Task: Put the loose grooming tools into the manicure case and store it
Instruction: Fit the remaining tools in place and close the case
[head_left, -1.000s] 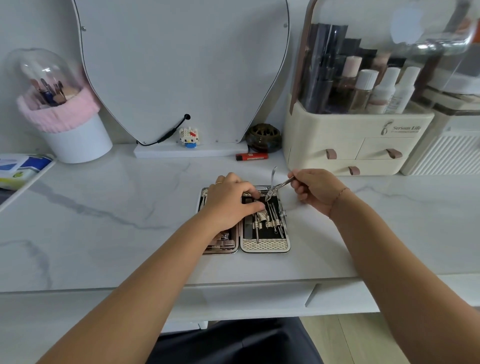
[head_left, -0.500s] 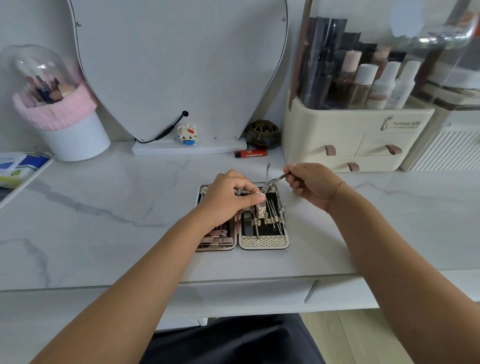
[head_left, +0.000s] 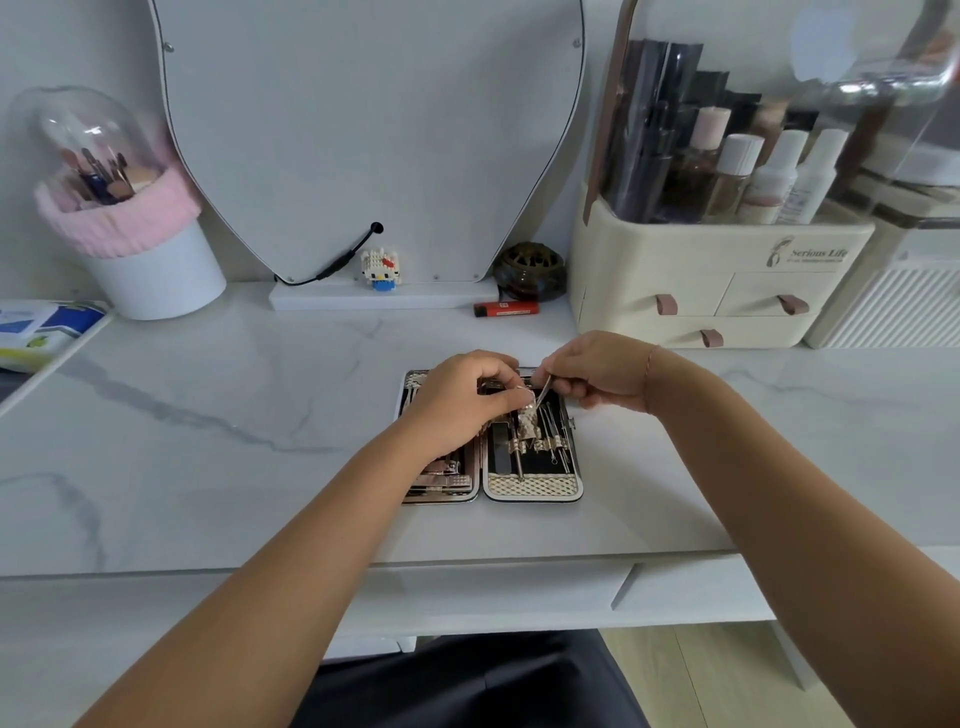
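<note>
Scene: a person sat at a white marble table (head_left: 208, 441), both bare forearms reaching in from the bottom of the frame.
Manicure case (head_left: 535, 488): lay open and flat at the centre of the frame, near the table's front edge, two halves side by side.
Case contents: metal tools sat under loops in the right half; the left half was mostly hidden by the left hand, with more metal pieces showing at its lower end.
Left hand (head_left: 457, 400): lay over the left half, fingers curled, their tips meeting on a patterned strap (head_left: 527, 423) in the right half, which they pinched.
Right hand (head_left: 597, 371): hovered over the upper right corner of the case, fingers curled, pinching a thin metal tool (head_left: 543, 391).
Tool: slanted down and left, its lower end at the strap, just beside the left fingertips.
Behind, centre: a mirror (head_left: 363, 130) with a small block figure (head_left: 380, 267) on its base, a dark round pot (head_left: 529, 271) and a red lighter (head_left: 506, 308).
Upper right: a cream cosmetics organiser (head_left: 701, 270) holding bottles.
Upper left: a domed brush holder (head_left: 150, 265) with a pink band.
</note>
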